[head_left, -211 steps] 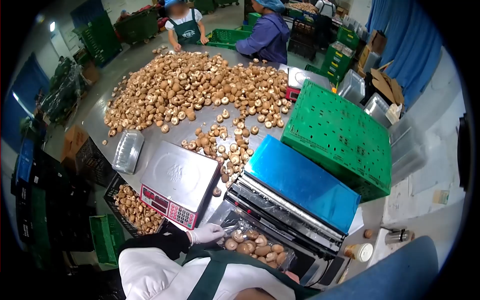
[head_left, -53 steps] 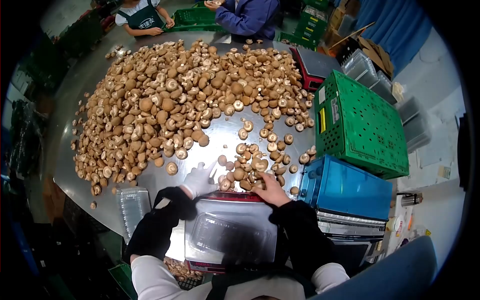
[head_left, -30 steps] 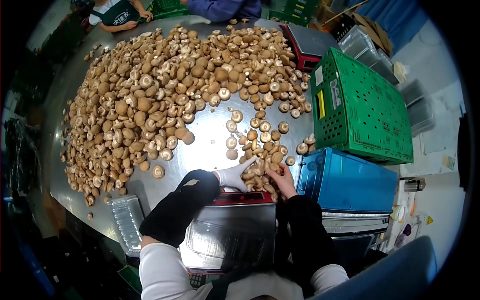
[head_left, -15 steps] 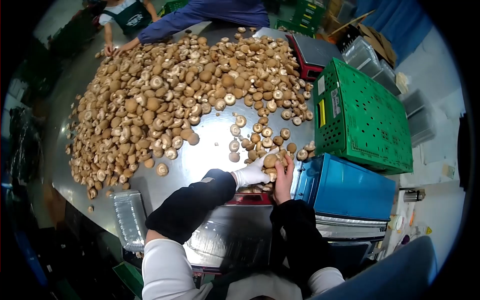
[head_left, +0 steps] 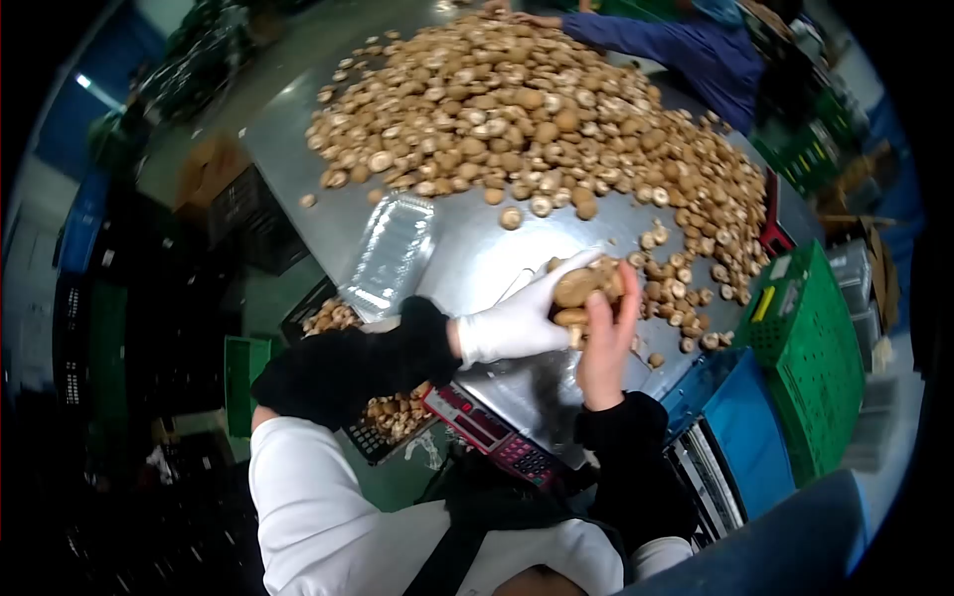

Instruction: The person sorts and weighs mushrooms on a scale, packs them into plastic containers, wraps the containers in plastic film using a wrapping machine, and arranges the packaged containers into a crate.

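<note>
While the gloved left hand [head_left: 534,313] cups a cluster of mushrooms [head_left: 581,290] from one side, the bare right hand [head_left: 607,338] closes in from the other with its fingers up, so the hands hold the cluster between them, just over the far side of the red-trimmed scale [head_left: 484,429]; how many mushrooms they hold is hard to tell. Beyond the scale, a big pile of loose mushrooms [head_left: 537,119] spreads over the metal desk [head_left: 472,238], with a smaller scatter trailing to the scale's far right. Clear plastic trays [head_left: 393,253] lie on the desk to the far left of the scale. Below the scale's left side, a black crate [head_left: 373,444] contains more mushrooms. Right of the scale sits a blue-topped machine [head_left: 747,422], and past it a green crate [head_left: 810,358]. Farthest from the scale, another person's purple sleeve [head_left: 641,38] reaches to the pile's far edge.
</note>
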Tool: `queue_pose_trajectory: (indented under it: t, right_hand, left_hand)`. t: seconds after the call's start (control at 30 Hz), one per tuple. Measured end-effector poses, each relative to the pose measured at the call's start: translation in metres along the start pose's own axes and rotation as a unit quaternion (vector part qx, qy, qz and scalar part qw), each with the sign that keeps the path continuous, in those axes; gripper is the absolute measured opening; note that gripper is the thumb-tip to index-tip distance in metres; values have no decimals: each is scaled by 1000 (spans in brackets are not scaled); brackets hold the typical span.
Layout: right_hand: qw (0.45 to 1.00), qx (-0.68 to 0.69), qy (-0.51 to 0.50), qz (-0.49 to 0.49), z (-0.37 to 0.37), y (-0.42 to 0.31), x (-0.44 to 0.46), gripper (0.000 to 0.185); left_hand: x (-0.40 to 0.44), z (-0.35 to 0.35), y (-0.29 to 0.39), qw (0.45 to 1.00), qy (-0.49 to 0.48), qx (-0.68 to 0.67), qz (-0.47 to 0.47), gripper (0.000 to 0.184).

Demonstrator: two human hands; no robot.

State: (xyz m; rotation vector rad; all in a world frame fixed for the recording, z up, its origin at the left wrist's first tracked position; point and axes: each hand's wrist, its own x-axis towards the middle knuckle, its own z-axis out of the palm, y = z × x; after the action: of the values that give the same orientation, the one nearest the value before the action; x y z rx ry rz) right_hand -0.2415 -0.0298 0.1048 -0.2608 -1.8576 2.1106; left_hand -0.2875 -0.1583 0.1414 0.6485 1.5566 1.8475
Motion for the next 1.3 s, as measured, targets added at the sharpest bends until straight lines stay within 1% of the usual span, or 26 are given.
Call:
queue_pose_trajectory:
  t: [0.03, 0.17, 0.2, 0.23, 0.33, 0.4, 0.47, 0.5, 0.57, 0.6, 0.63, 0.7, 0.73, 0.77, 0.83, 0.9, 0.93, 0.97, 1.0, 1.03, 1.1, 1.13, 1.17, 1.2, 1.27, 1.3]
  right_hand:
    - [998, 22, -52, 24, 19, -1, -12, 59]
    - [976, 109, -182, 57, 99, 34, -72, 59]
    - [974, 88, -209, 26, 117, 41, -88, 59]
    - [970, 67, -233, -5, 134, 46, -104, 58]
    - [959, 20, -281, 12, 175, 63, -151, 55]
    - [926, -9, -369, 82, 191, 104, -172, 60]
    - [864, -79, -470, 160, 201, 131, -176, 66]
    - [844, -113, -489, 190, 205, 155, -177, 65]
    - [776, -105, -534, 319, 201, 148, -154, 60]
    - [733, -72, -560, 379, 193, 130, -139, 56]
    - [754, -73, -527, 385, 186, 115, -133, 50]
    - [800, -20, -530, 283, 160, 96, -112, 37]
    - [818, -18, -504, 276, 139, 86, -100, 30]
    - [837, -16, -477, 268, 115, 76, -87, 24]
    - [902, 26, -374, 215, 56, 51, -63, 20]
    - [960, -23, -226, 166, -9, 32, -40, 19]
    - [972, -38, -147, 181, -43, 29, -32, 18]
    - [978, -53, -61, 193, -76, 25, -28, 17]
    - [978, -60, -10, 200, -107, 23, -29, 18]
    - [980, -63, 25, 189, -138, 30, -33, 20]
    - [953, -113, 134, 246, -176, 43, -49, 26]
    - [949, -102, 156, 255, -185, 49, -61, 30]
    - [936, -166, 168, 263, -198, 69, -73, 31]
    - [923, -166, 166, 304, -209, 90, -84, 41]
    - [888, -98, 160, 419, -207, 99, -96, 65]
    - [879, -48, 188, 436, -201, 106, -100, 68]
  left_hand:
    - [-26, -9, 1, 999, 21, 34, 26, 85]
    - [-139, -30, 4, 984, 173, 46, -17, 95]
    - [-169, -35, -6, 975, 218, 39, -28, 100]
    - [-192, -32, 4, 965, 256, 20, -56, 93]
    - [-260, -37, -11, 932, 338, -54, -118, 93]
    - [-299, -55, -49, 913, 376, -62, -145, 94]
    - [-326, -69, -81, 845, 442, -166, -251, 98]
    - [-338, -80, -99, 809, 460, -204, -304, 99]
    - [-349, -96, -122, 798, 459, -109, -376, 98]
    - [-357, -110, -139, 779, 467, -112, -404, 97]
    - [-361, -121, -150, 759, 480, -130, -420, 96]
    - [-355, -136, -155, 747, 520, -81, -405, 94]
    - [-349, -142, -155, 748, 532, -51, -392, 90]
    - [-335, -140, -149, 781, 551, 36, -293, 84]
    - [-314, -152, -145, 821, 522, 123, -197, 79]
    - [-275, -151, -123, 848, 479, 192, -125, 75]
    - [-254, -155, -118, 854, 428, 288, -59, 71]
    - [-219, -135, -87, 897, 396, 188, -63, 69]
    - [-191, -126, -74, 912, 366, 178, -52, 66]
    - [-163, -119, -65, 926, 335, 169, -43, 63]
    - [-112, -113, -63, 941, 237, 241, -31, 62]
    - [-86, -104, -55, 947, 189, 254, -59, 61]
    - [-62, -95, -47, 948, 143, 270, -87, 61]
    - [-39, -96, -56, 943, 109, 298, -106, 61]
    - [4, -97, -74, 925, 36, 353, -134, 62]
    - [24, -105, -87, 905, -5, 401, -141, 63]
